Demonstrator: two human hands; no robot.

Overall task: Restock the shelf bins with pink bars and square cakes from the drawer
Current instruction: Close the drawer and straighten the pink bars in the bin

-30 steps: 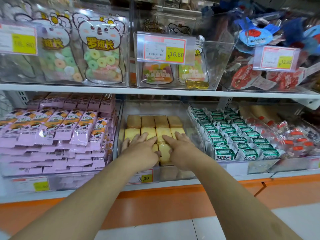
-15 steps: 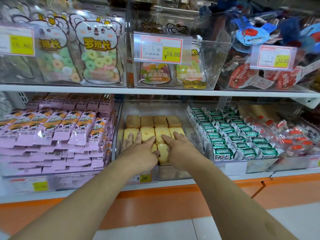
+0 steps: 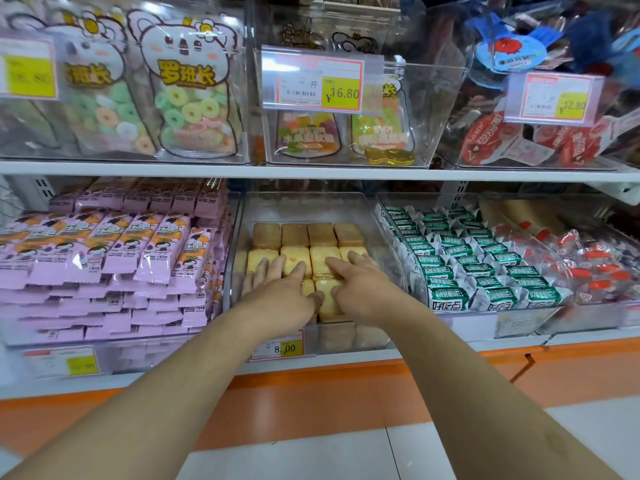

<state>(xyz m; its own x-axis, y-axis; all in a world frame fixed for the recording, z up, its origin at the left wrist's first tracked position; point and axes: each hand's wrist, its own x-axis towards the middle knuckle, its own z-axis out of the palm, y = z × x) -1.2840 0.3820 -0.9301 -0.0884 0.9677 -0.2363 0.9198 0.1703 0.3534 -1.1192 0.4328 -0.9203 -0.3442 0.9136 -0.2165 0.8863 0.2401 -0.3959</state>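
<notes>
Wrapped square cakes (image 3: 308, 235), tan and yellow, lie in rows inside the clear middle bin (image 3: 311, 202) on the lower shelf. My left hand (image 3: 277, 292) and my right hand (image 3: 360, 285) both rest flat on the front rows of cakes, fingers stretched forward, thumbs almost meeting over a yellow cake (image 3: 327, 297). Neither hand grips anything. Pink bars (image 3: 114, 251) fill the bin to the left in high stacks. The drawer is out of view.
Green-and-white packets (image 3: 474, 261) fill the bin on the right, red-capped sweets (image 3: 595, 265) beyond them. The upper shelf (image 3: 311, 171) carries clear bins of candy bags and price tags (image 3: 313, 81). An orange base panel (image 3: 311, 403) runs under the shelf.
Both hands stay on the cakes, with the fingers shifted slightly forward. The view has drifted a little.
</notes>
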